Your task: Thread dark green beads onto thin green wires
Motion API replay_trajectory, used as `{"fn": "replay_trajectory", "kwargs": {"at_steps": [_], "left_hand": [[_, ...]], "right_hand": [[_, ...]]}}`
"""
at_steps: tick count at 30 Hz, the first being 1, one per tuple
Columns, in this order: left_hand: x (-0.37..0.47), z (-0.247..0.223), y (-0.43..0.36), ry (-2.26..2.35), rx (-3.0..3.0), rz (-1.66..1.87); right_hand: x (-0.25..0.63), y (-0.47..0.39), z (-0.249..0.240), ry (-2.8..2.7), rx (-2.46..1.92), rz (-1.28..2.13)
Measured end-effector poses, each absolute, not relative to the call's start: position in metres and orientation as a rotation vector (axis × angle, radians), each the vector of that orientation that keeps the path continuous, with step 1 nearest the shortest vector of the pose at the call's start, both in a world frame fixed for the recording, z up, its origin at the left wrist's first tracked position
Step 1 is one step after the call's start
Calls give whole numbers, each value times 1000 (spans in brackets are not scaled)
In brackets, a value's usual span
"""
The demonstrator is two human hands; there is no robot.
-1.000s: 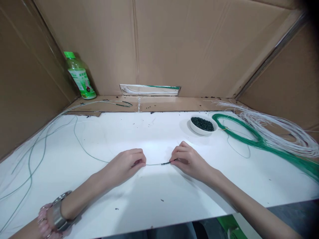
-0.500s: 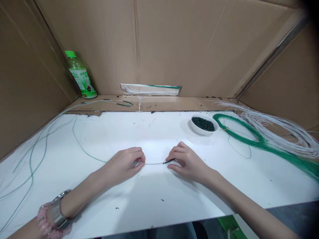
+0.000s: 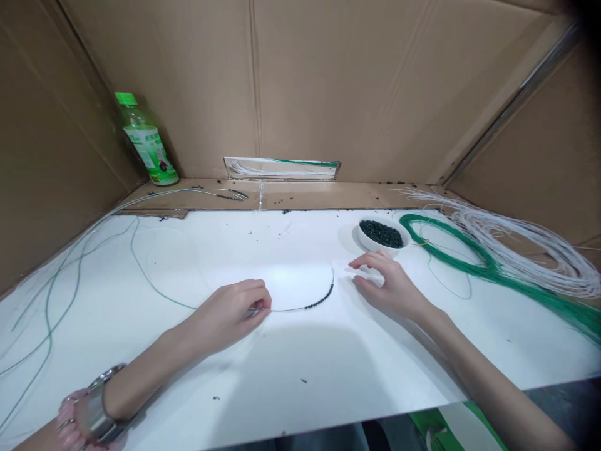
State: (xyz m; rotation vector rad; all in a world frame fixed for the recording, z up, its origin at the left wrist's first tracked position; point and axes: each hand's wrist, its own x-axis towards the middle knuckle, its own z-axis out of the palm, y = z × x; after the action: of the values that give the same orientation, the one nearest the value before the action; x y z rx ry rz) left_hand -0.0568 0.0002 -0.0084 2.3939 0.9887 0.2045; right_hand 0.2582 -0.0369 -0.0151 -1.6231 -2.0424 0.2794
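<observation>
My left hand [image 3: 244, 305] pinches a thin green wire [image 3: 287, 310] near the middle of the white table. Several small dark beads [image 3: 321, 299] sit in a row on the wire to the right of those fingers, and the wire's bare tip curls up beyond them. My right hand [image 3: 382, 279] is apart from the wire, its thumb and fingers spread; no bead can be made out between them. Just behind it stands a white bowl [image 3: 362, 240] full of dark green beads. The wire's other end trails left past my left wrist.
A green bundle of wire [image 3: 488, 272] and a white coil of strands [image 3: 554, 254] lie at the right. Several loose wires [image 3: 49, 313] spread over the left side. A green-capped bottle [image 3: 149, 147] stands in the back left corner. Cardboard walls [image 3: 323, 81] enclose the table [image 3: 263, 376].
My right hand has let go of the beaded end and moved right, toward the bowl, with its fingers opening. The freed wire tip now curves upward. My left hand stays nearly in place.
</observation>
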Motion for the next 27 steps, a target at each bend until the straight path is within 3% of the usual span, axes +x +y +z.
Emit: {"fn": "replay_trajectory", "kwargs": {"at_steps": [15, 27], "left_hand": [[-57, -7, 0, 985, 2405, 202], [-56, -6, 0, 980, 2422, 209]], "right_hand": [[252, -6, -20, -2304, -1431, 325], [231, 1, -23, -1940, -1896, 465]]}}
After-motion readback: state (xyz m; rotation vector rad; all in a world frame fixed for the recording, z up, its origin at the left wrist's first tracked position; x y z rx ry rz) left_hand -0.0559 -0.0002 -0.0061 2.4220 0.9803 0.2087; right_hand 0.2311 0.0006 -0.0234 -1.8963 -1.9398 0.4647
